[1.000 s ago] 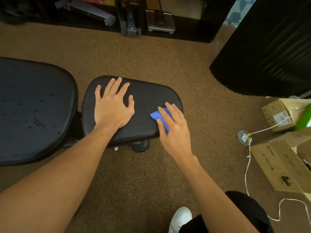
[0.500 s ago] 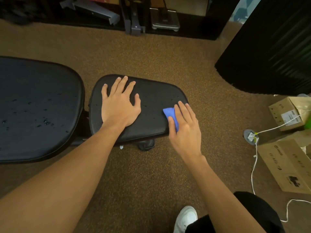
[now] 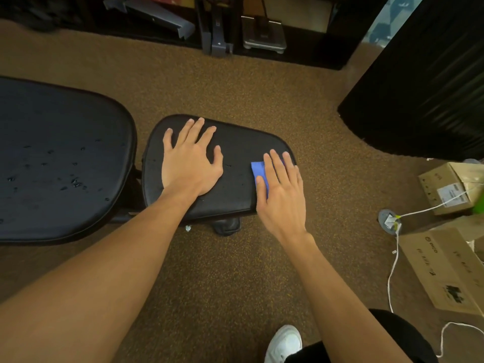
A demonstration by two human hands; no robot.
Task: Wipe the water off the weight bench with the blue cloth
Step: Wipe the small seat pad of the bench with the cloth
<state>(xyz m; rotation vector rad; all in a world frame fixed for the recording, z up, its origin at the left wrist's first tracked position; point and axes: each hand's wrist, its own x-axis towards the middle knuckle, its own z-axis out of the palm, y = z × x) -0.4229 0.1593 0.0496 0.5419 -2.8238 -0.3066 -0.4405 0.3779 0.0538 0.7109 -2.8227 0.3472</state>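
The weight bench has two black padded parts. The small seat pad [image 3: 235, 179] lies in the middle of the view and the large back pad [image 3: 60, 163] at the left carries several water drops. My left hand [image 3: 190, 163] rests flat on the seat pad with fingers spread. My right hand [image 3: 281, 191] presses the blue cloth [image 3: 259, 171] flat against the seat pad's right end with straight fingers. Most of the cloth is hidden under that hand.
Brown carpet surrounds the bench. Cardboard boxes [image 3: 450, 265] and a white cable [image 3: 392, 271] lie at the right by a floor outlet [image 3: 389, 221]. A black ribbed panel [image 3: 424, 82] stands at the upper right. Metal equipment [image 3: 263, 35] lines the back wall. My white shoe [image 3: 284, 344] is below.
My right hand has slid the blue cloth rightward along the seat pad toward its right end. My left hand has stayed flat on the pad.
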